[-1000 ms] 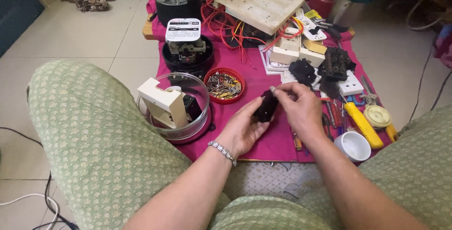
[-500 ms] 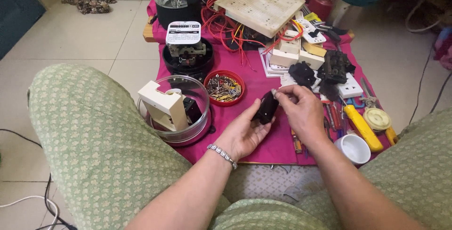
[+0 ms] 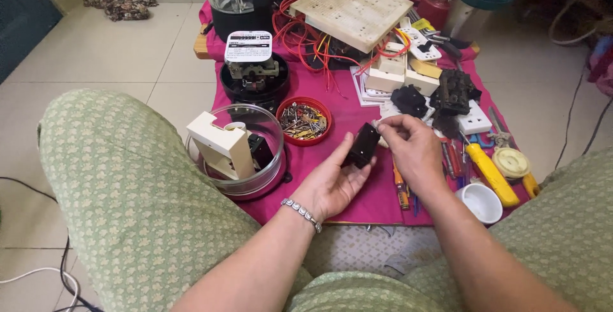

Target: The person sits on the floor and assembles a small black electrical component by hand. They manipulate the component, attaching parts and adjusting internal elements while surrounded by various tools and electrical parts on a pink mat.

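Observation:
I sit on the floor with a pink cloth (image 3: 332,159) spread between my knees. My left hand (image 3: 332,181), a beaded bracelet at its wrist, lies palm up and holds a small black block-shaped part (image 3: 362,146). My right hand (image 3: 408,146) is just to its right, fingers pinched on a small pale piece at the top edge of the black part. Both hands hover low over the cloth's front middle.
A clear round bowl (image 3: 255,178) holds a cream plastic casing (image 3: 220,146). A red lid of small screws (image 3: 304,120), a meter on a black base (image 3: 252,66), a perforated board with red wires (image 3: 357,8), white sockets (image 3: 472,120), a yellow-handled tool (image 3: 488,171) and a white cup (image 3: 482,202) lie about.
My hands have stayed almost in place. The black part has tipped slightly in my left palm as my right fingers work at its top edge.

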